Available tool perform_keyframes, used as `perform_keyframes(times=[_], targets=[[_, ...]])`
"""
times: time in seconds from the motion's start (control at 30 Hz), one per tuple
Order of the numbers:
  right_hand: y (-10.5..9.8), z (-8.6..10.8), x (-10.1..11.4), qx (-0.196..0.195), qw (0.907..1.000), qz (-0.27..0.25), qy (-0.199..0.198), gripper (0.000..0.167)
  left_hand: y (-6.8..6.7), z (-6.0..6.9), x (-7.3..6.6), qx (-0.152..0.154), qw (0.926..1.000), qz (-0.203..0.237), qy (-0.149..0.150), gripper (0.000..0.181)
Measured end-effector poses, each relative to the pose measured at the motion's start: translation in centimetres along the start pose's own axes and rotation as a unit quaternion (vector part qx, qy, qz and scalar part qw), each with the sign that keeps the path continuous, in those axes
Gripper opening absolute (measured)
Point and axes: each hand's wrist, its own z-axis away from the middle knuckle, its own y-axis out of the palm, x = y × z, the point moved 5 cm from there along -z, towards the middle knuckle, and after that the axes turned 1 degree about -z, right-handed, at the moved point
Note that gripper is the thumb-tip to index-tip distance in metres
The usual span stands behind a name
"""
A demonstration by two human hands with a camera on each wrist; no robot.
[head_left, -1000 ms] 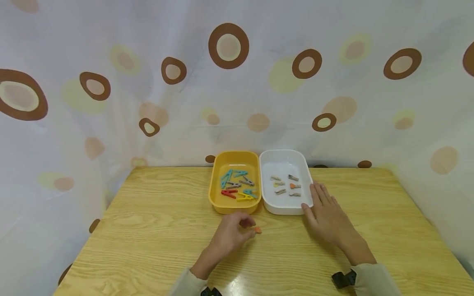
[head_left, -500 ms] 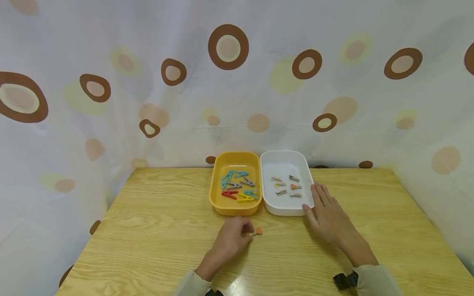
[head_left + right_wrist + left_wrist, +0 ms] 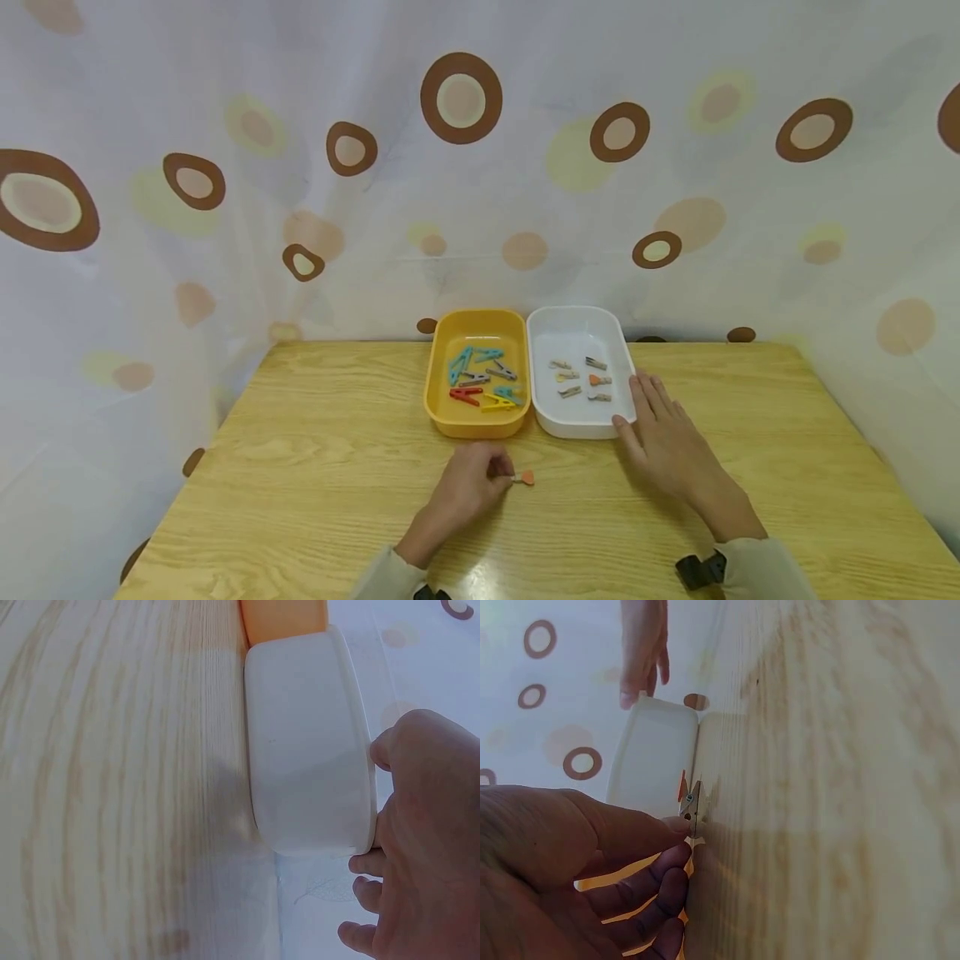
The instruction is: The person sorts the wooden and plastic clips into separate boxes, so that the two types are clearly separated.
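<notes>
My left hand point(image 3: 463, 485) pinches the end of a small wooden clothespin point(image 3: 692, 804) between thumb and fingers, low over the table in front of the yellow bin. An orange heart-shaped piece point(image 3: 528, 477) sits on the clothespin's far end, pointing right. My right hand point(image 3: 670, 437) rests on the near right rim of the white bin point(image 3: 311, 742), its fingers fairly straight and the thumb at the front corner. Several wooden clothespins point(image 3: 598, 380) lie in two columns inside that bin, one with an orange decoration.
Left of the white bin, and against it, stands the yellow bin point(image 3: 476, 430) with several plastic clothespins point(image 3: 465, 395) in blue, grey, red and yellow. Both stand on the wooden table point(image 3: 322, 483), near its back edge. A patterned curtain point(image 3: 390, 208) hangs behind.
The left thumb and fingers have come together on the clothespin. It has turned and shifted slightly towards me, with more of it showing. The right hand has stayed on the white bin.
</notes>
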Motion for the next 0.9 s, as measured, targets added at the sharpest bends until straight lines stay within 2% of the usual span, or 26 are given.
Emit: perform_keyframes(times=[0.23, 0.53, 0.7, 0.9], targets=[[0.4, 0.1, 0.1, 0.003, 1.0000, -0.006, 0.000, 0.074, 0.2, 0.2, 0.5, 0.003, 1.0000, -0.003, -0.006, 0.014], [0.2, 0.0, 0.2, -0.002, 1.0000, -0.001, -0.002, 0.073, -0.2, 0.1, 0.0, 0.017, 0.9991, 0.039, 0.001, 0.012], [0.0, 0.0, 0.1, -0.001, 1.0000, 0.004, -0.001, 0.073, -0.7, -0.1, -0.9, 0.023, 0.9984, 0.050, 0.009, 0.014], [-0.1, -0.1, 0.0, -0.005, 1.0000, 0.006, 0.001, 0.073, -2.3, -0.6, -2.8, 0.014, 0.9974, 0.058, 0.040, 0.012]])
